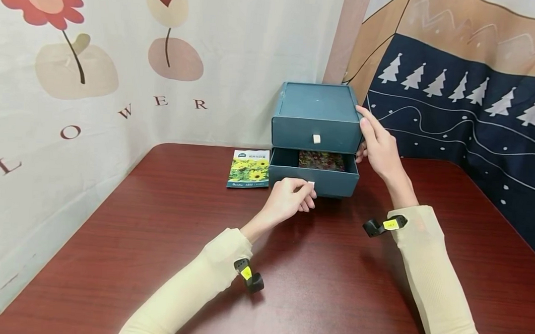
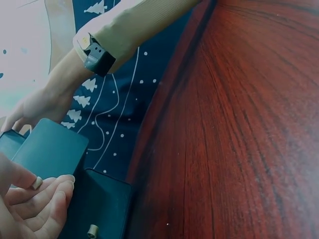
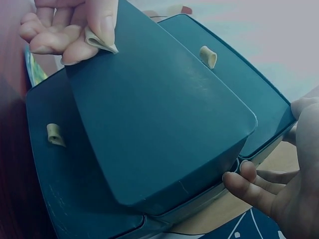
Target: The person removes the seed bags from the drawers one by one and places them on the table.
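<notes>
A teal drawer box (image 1: 316, 134) stands at the table's far side, its middle drawer (image 3: 164, 114) pulled out. My left hand (image 1: 288, 201) pinches that drawer's small pale pull tab (image 3: 99, 41) between thumb and finger. Against the box's right side rests my right hand (image 1: 379, 147), its fingertips (image 3: 237, 185) touching the side near the pulled-out drawer. Inside the drawer lies a flat packet (image 1: 321, 161) with a dark, multicoloured floral print; its front part is hidden. A packet with yellow flowers (image 1: 249, 170) lies on the table left of the box.
Above and below the pulled-out drawer are closed drawers with tabs, the top front (image 1: 296, 133) and the bottom front (image 3: 75, 164). A white flower-print curtain (image 1: 237, 49) and a navy tree-print cloth (image 1: 433, 115) hang behind the reddish-brown table (image 1: 156, 216).
</notes>
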Motion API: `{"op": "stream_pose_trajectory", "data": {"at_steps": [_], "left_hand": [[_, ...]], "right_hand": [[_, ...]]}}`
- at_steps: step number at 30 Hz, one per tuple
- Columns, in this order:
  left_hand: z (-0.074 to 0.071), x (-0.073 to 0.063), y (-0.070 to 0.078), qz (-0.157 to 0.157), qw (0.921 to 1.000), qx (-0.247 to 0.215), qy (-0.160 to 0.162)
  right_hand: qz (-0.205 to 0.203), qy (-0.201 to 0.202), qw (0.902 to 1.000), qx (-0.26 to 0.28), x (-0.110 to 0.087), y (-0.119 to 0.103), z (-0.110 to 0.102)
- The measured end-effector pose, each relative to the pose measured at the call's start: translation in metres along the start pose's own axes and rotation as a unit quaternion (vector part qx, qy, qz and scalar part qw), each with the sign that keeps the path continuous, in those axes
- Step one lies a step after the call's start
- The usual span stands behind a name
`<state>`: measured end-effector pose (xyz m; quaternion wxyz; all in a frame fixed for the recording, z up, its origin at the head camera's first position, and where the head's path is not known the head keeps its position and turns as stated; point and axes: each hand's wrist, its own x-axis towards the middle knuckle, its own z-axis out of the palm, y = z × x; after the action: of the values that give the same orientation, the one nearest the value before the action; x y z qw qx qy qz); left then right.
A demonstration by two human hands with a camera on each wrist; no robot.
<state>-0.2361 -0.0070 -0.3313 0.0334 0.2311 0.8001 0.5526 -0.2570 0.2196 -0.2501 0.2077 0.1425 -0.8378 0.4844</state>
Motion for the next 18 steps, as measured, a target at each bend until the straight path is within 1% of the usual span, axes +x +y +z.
{"op": "stream_pose_trajectory", "data": {"at_steps": [11, 18], "left_hand": [[0.0002, -0.0043, 0.0007, 0.007, 0.9999, 0.013, 0.0], [-0.0015, -0.0084, 0.0026, 0.022, 0.9989, 0.041, -0.01]], "right_hand": [[-0.002, 0.001, 1.0, -0.003, -0.0018, -0.0021, 0.0], [-0.003, 0.001, 1.0, 0.0, -0.0008, 0.0002, -0.0002]]}}
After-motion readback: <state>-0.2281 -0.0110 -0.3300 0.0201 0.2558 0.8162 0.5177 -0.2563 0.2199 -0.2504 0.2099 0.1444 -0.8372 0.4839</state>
